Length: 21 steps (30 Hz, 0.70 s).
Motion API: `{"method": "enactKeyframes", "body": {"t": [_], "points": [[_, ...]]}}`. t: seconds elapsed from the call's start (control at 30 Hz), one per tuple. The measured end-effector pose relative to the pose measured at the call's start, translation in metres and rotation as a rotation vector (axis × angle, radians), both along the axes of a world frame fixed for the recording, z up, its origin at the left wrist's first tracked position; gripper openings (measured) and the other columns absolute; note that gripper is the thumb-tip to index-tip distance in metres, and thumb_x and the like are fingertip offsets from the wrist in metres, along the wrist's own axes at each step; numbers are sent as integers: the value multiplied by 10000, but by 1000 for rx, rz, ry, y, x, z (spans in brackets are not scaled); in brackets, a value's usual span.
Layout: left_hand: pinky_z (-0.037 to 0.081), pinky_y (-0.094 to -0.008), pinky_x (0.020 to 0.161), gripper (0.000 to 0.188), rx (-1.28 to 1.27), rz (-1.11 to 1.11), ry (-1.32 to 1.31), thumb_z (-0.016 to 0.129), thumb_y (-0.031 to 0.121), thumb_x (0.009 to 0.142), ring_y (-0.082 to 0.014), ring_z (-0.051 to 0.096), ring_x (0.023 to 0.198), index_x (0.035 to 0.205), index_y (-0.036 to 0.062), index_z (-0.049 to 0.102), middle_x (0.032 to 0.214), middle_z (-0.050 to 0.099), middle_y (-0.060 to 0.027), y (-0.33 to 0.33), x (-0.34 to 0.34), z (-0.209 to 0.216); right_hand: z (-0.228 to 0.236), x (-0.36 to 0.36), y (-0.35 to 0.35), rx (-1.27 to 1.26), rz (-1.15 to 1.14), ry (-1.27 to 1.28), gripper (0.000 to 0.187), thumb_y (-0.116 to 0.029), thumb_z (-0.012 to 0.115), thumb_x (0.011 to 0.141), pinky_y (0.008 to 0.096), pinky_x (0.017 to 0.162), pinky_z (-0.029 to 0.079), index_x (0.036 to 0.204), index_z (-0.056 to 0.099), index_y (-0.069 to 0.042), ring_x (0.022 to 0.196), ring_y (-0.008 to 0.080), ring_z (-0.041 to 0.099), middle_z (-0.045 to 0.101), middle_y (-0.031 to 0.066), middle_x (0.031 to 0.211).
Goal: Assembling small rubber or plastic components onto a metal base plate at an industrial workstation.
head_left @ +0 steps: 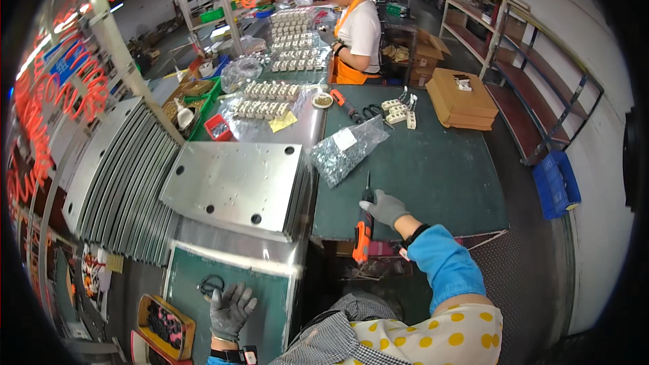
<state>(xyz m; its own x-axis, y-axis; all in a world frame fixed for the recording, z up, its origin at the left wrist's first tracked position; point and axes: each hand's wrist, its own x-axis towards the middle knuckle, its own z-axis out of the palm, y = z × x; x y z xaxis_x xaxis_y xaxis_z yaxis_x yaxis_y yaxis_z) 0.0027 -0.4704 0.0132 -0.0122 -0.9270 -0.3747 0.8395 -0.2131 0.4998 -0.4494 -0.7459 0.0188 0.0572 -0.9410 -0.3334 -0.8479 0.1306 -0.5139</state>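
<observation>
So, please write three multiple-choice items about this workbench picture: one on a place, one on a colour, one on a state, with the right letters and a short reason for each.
1. Where is the clear bag of small metal parts?
A. on the green mat
B. on the floor
C. in the cardboard box

2. What colour is the handle of the power screwdriver?
A. blue
B. orange
C. white

3. What is the left hand doing?
A. gripping the screwdriver
B. lifting a plate
C. lying open on the small green mat

Answers: 1 A, it lies on the green mat; 2 B, the grip under the right hand is orange; 3 C, fingers spread on the small green mat.
</observation>
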Motion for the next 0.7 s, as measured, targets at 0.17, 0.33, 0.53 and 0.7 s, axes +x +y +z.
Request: {"method": "enactKeyframes", "body": {"t": [0.17, 0.33, 0.53, 0.7], "points": [[466, -555, 1016, 546, 34, 139, 22, 567, 516, 943, -365, 576, 1205, 1209, 46, 643, 1323, 599, -160, 88, -2, -19, -28, 38, 44, 97, -269, -74, 838, -637, 609, 825, 475, 966, 480, 1321, 461, 22, 1146, 414, 615, 612, 283, 1246], [476, -536, 988, 500, 115, 263, 7, 615, 455, 932, -346, 597, 1154, 1218, 44, 627, 1298, 612, -154, 166, -12, -35, -57, 48, 35, 94, -425, -255, 678, -441, 690, 804, 467, 925, 507, 1277, 533, 19, 1072, 406, 651, 627, 263, 1234], [442, -507, 1025, 426, 255, 570, -26, 628, 403, 932, -344, 564, 1192, 1176, 53, 615, 1267, 616, -147, 258, -22, -58, -63, 44, 51, -354, 23, -210, 332, -278, 706, 829, 416, 789, 508, 1037, 629, -31, 857, 315, 673, 681, 148, 908], [381, -514, 1078, 436, 297, 765, 44, 594, 327, 968, -364, 458, 1297, 1278, 33, 503, 1406, 485, -199, 289, -47, -78, -48, 80, -16, -137, 246, -461, 337, -283, 686, 849, 399, 756, 504, 1036, 659, -4, 813, 216, 650, 684, 101, 892]]}}
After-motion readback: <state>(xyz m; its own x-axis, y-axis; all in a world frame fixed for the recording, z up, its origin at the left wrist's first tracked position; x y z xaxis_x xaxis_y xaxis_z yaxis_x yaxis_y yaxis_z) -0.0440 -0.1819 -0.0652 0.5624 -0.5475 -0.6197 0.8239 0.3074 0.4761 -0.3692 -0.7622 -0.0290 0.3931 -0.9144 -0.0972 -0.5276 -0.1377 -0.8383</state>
